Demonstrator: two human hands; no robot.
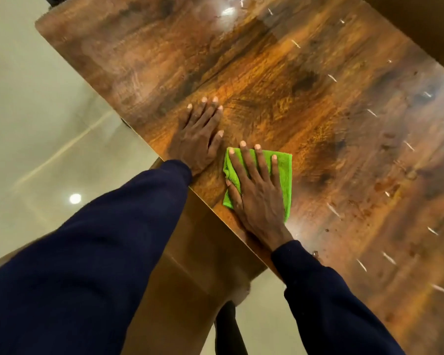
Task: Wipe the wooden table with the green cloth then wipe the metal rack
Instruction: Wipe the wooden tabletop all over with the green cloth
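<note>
The glossy wooden table (280, 80) runs diagonally across the view. A folded green cloth (283, 175) lies flat on it close to the near edge. My right hand (256, 193) presses down on the cloth with straight, spread fingers. My left hand (200, 137) rests flat on the bare wood just to the left of the cloth, fingers straight, not touching it. Both arms wear dark blue sleeves. No metal rack is in view.
Pale tiled floor (36, 111) lies to the left of the table and below its near edge. A lower brown surface (198, 252) sits under the table edge between my arms. Another brown panel (426, 24) fills the top right corner.
</note>
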